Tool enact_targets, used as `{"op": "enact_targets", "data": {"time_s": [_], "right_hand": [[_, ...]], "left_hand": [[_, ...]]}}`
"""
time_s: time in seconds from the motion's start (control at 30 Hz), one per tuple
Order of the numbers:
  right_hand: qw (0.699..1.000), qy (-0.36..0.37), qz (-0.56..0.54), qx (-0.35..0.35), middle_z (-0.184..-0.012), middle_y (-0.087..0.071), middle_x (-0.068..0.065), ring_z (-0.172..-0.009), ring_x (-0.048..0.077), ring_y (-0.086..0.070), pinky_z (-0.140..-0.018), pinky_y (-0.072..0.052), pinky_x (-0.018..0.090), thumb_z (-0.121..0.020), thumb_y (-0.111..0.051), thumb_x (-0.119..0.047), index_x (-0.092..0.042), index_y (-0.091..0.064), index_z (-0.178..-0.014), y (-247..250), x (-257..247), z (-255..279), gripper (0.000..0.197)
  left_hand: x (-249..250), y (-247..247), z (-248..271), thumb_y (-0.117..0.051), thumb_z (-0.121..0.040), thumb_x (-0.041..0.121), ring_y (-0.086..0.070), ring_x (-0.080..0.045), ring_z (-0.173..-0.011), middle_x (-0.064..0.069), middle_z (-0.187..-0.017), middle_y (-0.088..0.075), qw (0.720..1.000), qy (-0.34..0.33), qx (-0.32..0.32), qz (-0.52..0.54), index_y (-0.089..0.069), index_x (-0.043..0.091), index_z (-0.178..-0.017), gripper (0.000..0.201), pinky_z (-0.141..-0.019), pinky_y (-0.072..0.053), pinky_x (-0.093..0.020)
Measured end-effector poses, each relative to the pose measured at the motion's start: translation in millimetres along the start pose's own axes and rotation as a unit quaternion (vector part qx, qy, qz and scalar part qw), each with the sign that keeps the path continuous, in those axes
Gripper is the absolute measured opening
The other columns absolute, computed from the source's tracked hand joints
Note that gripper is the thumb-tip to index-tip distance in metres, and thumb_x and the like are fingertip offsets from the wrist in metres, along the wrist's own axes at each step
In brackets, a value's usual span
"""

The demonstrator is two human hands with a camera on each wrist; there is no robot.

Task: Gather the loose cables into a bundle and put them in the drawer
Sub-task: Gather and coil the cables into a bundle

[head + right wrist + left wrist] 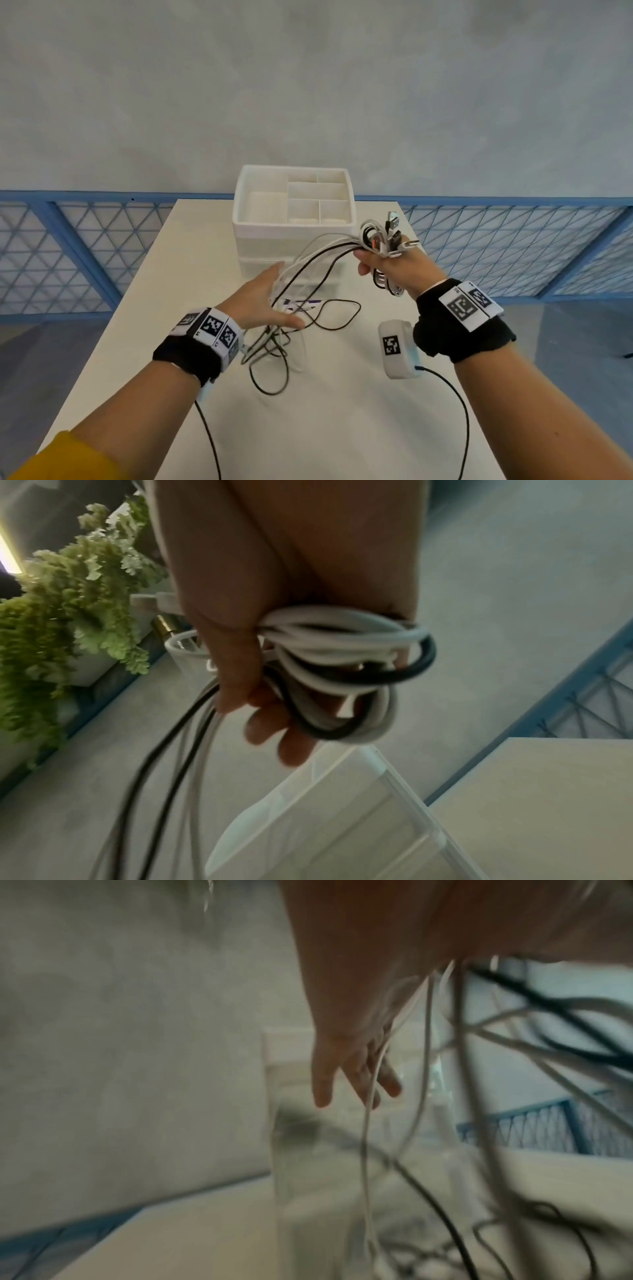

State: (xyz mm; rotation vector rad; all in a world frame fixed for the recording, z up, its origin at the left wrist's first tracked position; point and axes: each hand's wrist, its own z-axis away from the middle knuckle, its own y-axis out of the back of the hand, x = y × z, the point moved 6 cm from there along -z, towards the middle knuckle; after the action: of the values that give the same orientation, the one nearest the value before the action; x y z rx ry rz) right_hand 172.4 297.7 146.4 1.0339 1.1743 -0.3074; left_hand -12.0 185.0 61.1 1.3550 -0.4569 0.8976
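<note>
My right hand (368,262) grips a coil of white and black cables (380,240) above the table, right of the white drawer unit (239,219); several USB plugs stick up from the fist. In the right wrist view the loops (342,647) are wrapped under my thumb and fingers (274,723). Strands run from the coil down left across my left hand (274,298), which is held flat with straight fingers. In the left wrist view a white strand lies along those fingers (352,1085). The loose tails (274,359) lie tangled on the table. The drawers look closed.
The unit's top is an empty divided tray. A white tagged camera box (397,347) with a black lead hangs by my right wrist. The narrow white table (137,342) ends at a blue mesh railing (68,246). A green plant (68,588) shows in the right wrist view.
</note>
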Motion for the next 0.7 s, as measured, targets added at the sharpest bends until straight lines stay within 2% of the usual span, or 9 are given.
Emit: {"op": "enact_targets", "data": {"time_s": [0.07, 0.13, 0.2, 0.23, 0.3, 0.4, 0.5, 0.57, 0.7], "right_hand": [[0.999, 0.028, 0.014, -0.042, -0.061, -0.06, 0.002, -0.042, 0.003, -0.048, -0.043, -0.035, 0.013, -0.087, -0.06, -0.02, -0.019, -0.054, -0.065, -11.4, -16.7, 4.3, 0.023], [0.998, 0.045, 0.01, -0.05, -0.054, -0.055, 0.003, -0.034, 0.0, -0.047, -0.038, -0.032, 0.009, -0.088, -0.059, -0.017, -0.019, -0.051, -0.062, -19.6, -26.4, 5.2, 0.027], [0.999, 0.038, -0.033, -0.014, -0.049, -0.052, 0.002, -0.036, 0.004, -0.046, -0.04, -0.035, 0.016, -0.087, -0.06, -0.019, -0.019, -0.053, -0.063, -15.2, -25.9, 2.4, 0.025], [0.997, 0.026, -0.064, 0.014, -0.047, -0.051, 0.001, -0.039, 0.01, -0.046, -0.043, -0.036, 0.022, -0.086, -0.061, -0.021, -0.019, -0.054, -0.064, -8.2, -20.4, -0.8, 0.023], [0.992, -0.01, -0.117, 0.047, -0.043, -0.049, -0.002, -0.044, 0.018, -0.043, -0.052, -0.036, 0.033, -0.082, -0.064, -0.025, -0.017, -0.055, -0.064, 4.3, -4.7, -4.4, 0.022], [0.98, -0.041, -0.19, 0.033, -0.041, -0.044, -0.009, -0.039, 0.012, -0.04, -0.052, -0.037, 0.031, -0.084, -0.062, -0.021, -0.016, -0.053, -0.064, 2.3, 10.5, -3.1, 0.023], [0.973, -0.049, -0.224, 0.006, -0.045, -0.04, -0.007, -0.036, 0.009, -0.037, -0.046, -0.037, 0.026, -0.087, -0.06, -0.02, -0.011, -0.054, -0.072, -9.4, 13.6, 1.1, 0.018], [0.976, -0.048, -0.213, -0.015, -0.048, -0.04, -0.003, -0.038, 0.009, -0.039, -0.047, -0.039, 0.028, -0.085, -0.062, -0.023, -0.01, -0.059, -0.082, -17.7, 15.1, 3.7, 0.014], [0.98, -0.019, -0.188, -0.056, -0.04, -0.047, -0.006, -0.038, 0.012, -0.043, -0.047, -0.036, 0.03, -0.077, -0.071, -0.025, -0.023, -0.069, -0.081, -41.0, 8.5, 9.8, 0.005]], "left_hand": [[40.7, 7.0, -0.5, -0.083, -0.05, 0.044, -0.018, 0.002, -0.131, 0.022, -0.138, -0.021, 0.995, -0.059, 0.028, 0.071, -0.002, 0.029, -0.145, 0.126, -0.109, -0.018, -0.021], [75.5, 10.2, -6.9, -0.082, -0.058, 0.034, -0.038, 0.002, -0.125, 0.015, -0.134, -0.041, 0.984, -0.12, 0.039, 0.123, -0.02, 0.026, -0.142, 0.104, -0.106, -0.029, -0.022], [88.3, 6.6, -9.2, -0.073, -0.072, 0.021, -0.064, -0.003, -0.079, 0.0, -0.09, -0.068, 0.966, -0.156, 0.03, 0.201, -0.056, 0.019, -0.111, 0.042, -0.087, -0.049, -0.031], [86.8, 4.3, -7.8, -0.067, -0.079, 0.016, -0.059, -0.003, -0.056, 0.003, -0.064, -0.064, 0.962, -0.147, 0.026, 0.23, -0.06, 0.018, -0.092, 0.014, -0.077, -0.05, -0.032], [75.7, -0.6, -5.8, -0.053, -0.089, 0.014, -0.045, -0.002, -0.041, 0.01, -0.044, -0.05, 0.958, -0.118, 0.008, 0.262, -0.057, 0.017, -0.076, 0.013, -0.075, -0.047, -0.035], [77.7, 0.4, -1.8, -0.043, -0.092, 0.024, -0.046, -0.005, -0.058, 0.014, -0.056, -0.047, 0.958, -0.141, -0.012, 0.248, -0.049, 0.02, -0.07, 0.023, -0.073, -0.042, -0.024], [84.3, 6.3, -5.6, -0.036, -0.096, 0.027, -0.039, -0.012, -0.092, 0.012, -0.08, -0.036, 0.988, -0.139, 0.043, 0.053, -0.047, 0.022, -0.073, 0.025, -0.08, -0.029, -0.021], [93.1, 11.2, -4.6, -0.034, -0.096, 0.026, -0.039, -0.014, -0.092, 0.012, -0.08, -0.032, 0.987, -0.146, 0.065, -0.013, -0.047, 0.017, -0.079, 0.024, -0.075, -0.027, -0.021], [105.5, 16.1, -4.9, -0.04, -0.095, 0.025, -0.051, -0.015, -0.079, 0.004, -0.077, -0.05, 0.989, -0.127, 0.052, 0.062, -0.048, 0.016, -0.08, 0.019, -0.071, -0.039, -0.025]]}}
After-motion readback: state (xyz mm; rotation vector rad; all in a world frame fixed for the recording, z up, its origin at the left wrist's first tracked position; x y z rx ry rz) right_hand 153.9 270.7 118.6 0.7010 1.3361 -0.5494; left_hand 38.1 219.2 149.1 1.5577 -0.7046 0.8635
